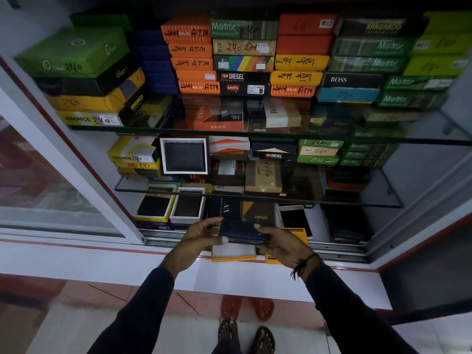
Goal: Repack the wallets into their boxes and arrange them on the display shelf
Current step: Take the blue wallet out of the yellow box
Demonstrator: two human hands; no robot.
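I hold a dark blue wallet [241, 232] flat between both hands in front of the cabinet's bottom shelf. My left hand [201, 237] grips its left end and my right hand [281, 245] grips its right end. Directly under the wallet an open yellow box [233, 252] with a pale inside lies on the cabinet's sill. Its yellow lid [297, 235] with black stripes lies to the right, partly hidden by my right hand.
Glass shelves [255, 135] above carry stacks of coloured wallet boxes. Open boxes with dark wallets [184, 156] [155, 204] [188, 206] stand at the left. A phone-like flat object [296, 219] lies on the bottom shelf at the right. A sliding glass door [51, 175] stands open at the left.
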